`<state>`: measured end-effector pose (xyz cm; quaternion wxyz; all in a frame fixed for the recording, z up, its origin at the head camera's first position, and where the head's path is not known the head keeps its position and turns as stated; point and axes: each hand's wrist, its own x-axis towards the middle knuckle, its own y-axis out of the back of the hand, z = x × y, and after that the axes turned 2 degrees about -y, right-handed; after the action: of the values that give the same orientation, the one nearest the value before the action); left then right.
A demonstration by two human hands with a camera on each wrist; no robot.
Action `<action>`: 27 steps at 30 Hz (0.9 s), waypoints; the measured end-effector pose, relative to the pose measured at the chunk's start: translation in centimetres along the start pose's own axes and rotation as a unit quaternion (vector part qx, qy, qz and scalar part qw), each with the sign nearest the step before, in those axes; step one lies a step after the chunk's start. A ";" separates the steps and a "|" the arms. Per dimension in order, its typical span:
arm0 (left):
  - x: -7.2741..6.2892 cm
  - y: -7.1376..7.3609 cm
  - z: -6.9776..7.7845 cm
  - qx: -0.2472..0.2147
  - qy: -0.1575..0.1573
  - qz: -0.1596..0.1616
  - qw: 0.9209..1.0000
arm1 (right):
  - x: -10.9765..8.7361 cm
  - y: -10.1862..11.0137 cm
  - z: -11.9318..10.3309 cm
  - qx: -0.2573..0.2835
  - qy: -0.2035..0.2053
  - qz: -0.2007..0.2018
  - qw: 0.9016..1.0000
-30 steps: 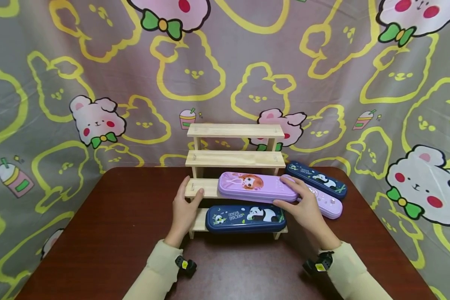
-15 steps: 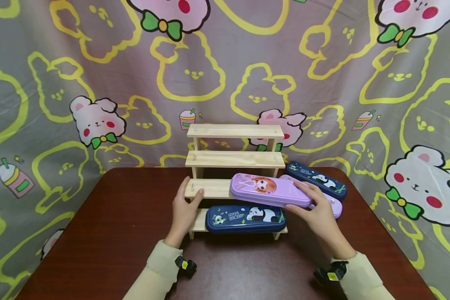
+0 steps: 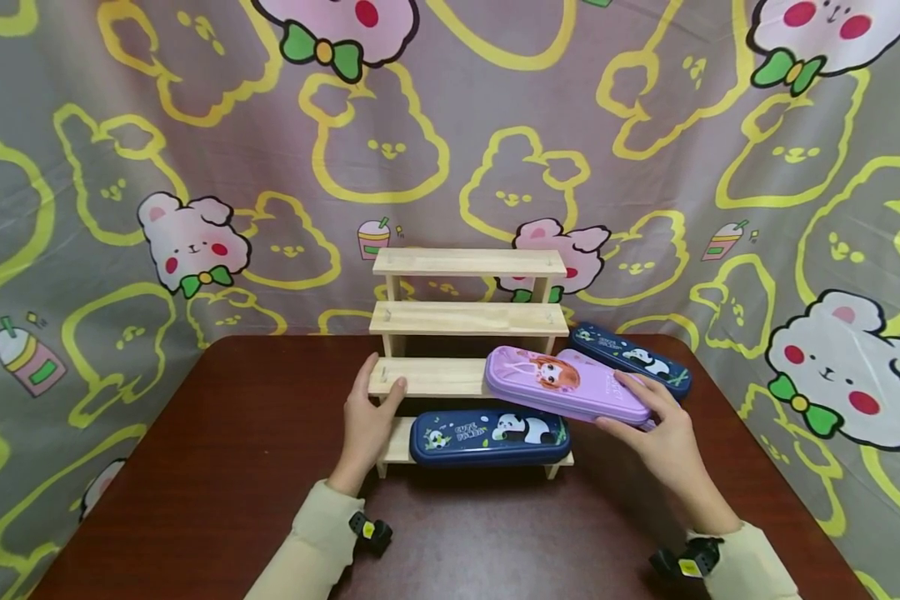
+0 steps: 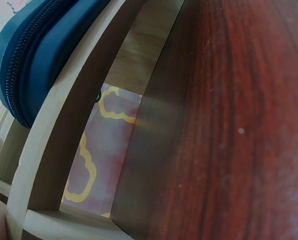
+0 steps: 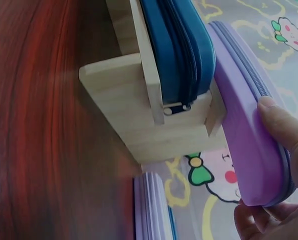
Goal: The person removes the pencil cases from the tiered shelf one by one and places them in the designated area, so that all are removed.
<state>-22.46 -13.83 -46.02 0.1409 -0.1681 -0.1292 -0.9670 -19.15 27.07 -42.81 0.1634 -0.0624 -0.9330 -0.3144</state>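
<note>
My right hand (image 3: 663, 433) grips the right end of a purple zip pencil case (image 3: 570, 387) printed with a red-haired girl. In the right wrist view the thumb lies along its zipper side, with fingers underneath. The case slants across the right end of the second step of a wooden tiered display rack (image 3: 420, 375), its right end jutting past the rack. My left hand (image 3: 366, 429) holds the left end of that step, thumb by the front edge and fingers at the outer side. A navy panda pencil case (image 3: 487, 439) lies on the lowest step.
Right of the rack, another navy panda pencil case (image 3: 648, 362) lies on the brown table (image 3: 255, 450). A lilac pencil case (image 5: 149, 205) beside it is mostly hidden under the held case in the head view. A patterned cloth backdrop (image 3: 420, 125) hangs behind.
My right hand has drawn the purple pencil case rightward along the second step, baring the step's left part and tilting the case's right end toward me. My left hand has stayed put.
</note>
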 end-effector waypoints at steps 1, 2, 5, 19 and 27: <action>0.0 0.0 0.0 0.000 -0.001 0.000 1.000 | -0.1 0.2 0.1 -0.001 -0.004 0.002 1.000; 0.0 0.0 0.0 0.000 -0.001 0.000 1.000 | -0.2 0.4 0.2 -0.002 -0.007 0.003 1.000; 0.0 -0.1 0.0 0.000 0.000 -0.001 1.000 | -0.6 1.0 0.5 -0.006 -0.016 0.011 1.000; 0.0 0.0 -0.1 0.002 0.004 0.001 1.000 | -2.0 2.9 2.1 -0.034 -0.033 0.070 0.996; 0.0 0.0 0.1 0.000 0.005 -0.002 1.000 | -2.7 4.1 2.9 -0.036 -0.079 0.083 0.993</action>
<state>-22.44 -13.76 -45.96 0.1395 -0.1629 -0.1287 -0.9682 -16.51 32.03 -43.56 0.1129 -0.1702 -0.9227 -0.3269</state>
